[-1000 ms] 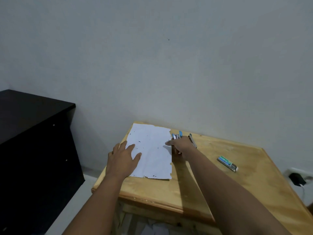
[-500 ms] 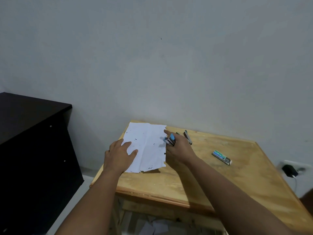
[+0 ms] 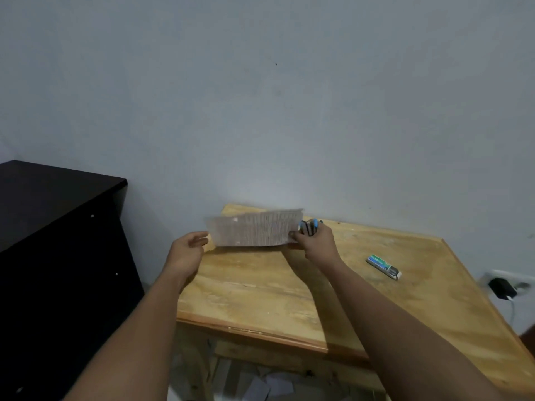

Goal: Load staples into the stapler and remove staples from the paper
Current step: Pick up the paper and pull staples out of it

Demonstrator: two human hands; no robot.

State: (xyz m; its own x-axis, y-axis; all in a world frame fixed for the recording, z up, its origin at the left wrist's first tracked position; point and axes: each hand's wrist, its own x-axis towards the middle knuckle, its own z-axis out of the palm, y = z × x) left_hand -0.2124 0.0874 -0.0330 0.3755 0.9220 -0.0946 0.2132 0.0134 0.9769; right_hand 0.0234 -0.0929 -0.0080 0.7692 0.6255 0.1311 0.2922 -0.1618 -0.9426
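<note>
So the white sheet of paper (image 3: 254, 229) is up off the wooden counter (image 3: 260, 287) right now, badly motion-blurred, hanging in the air over the far left corner. The right hand (image 3: 314, 241) has it pinched at its right edge, thumb and fingers closed on the sheet, and that same hand also has a small blue-and-black stapler (image 3: 309, 227) tucked in against the fingers (too small and smeared to tell if it's open or shut, or exactly how it's being held). So the right grip is closed, on the paper at least.

The left hand (image 3: 188, 251) is just beside the paper's left edge, palm turned inward with the fingers loosely curled and spread. It's an open grip holding nothing, and I can't tell if the fingertips are actually touching the sheet or just short of it.

Over on the right side of the counter, well apart from both hands, there's a small green-and-white staple box (image 3: 383, 266) lying flat, with its near end looking slid open.

Other stuff: a black cabinet (image 3: 58, 241) stands to the left of the counter, a plain grey wall (image 3: 275, 111) is behind everything, and a white wall socket with a black plug (image 3: 502, 286) sits low on the right. Some scraps of white paper (image 3: 260, 386) lie on the floor under the counter.
</note>
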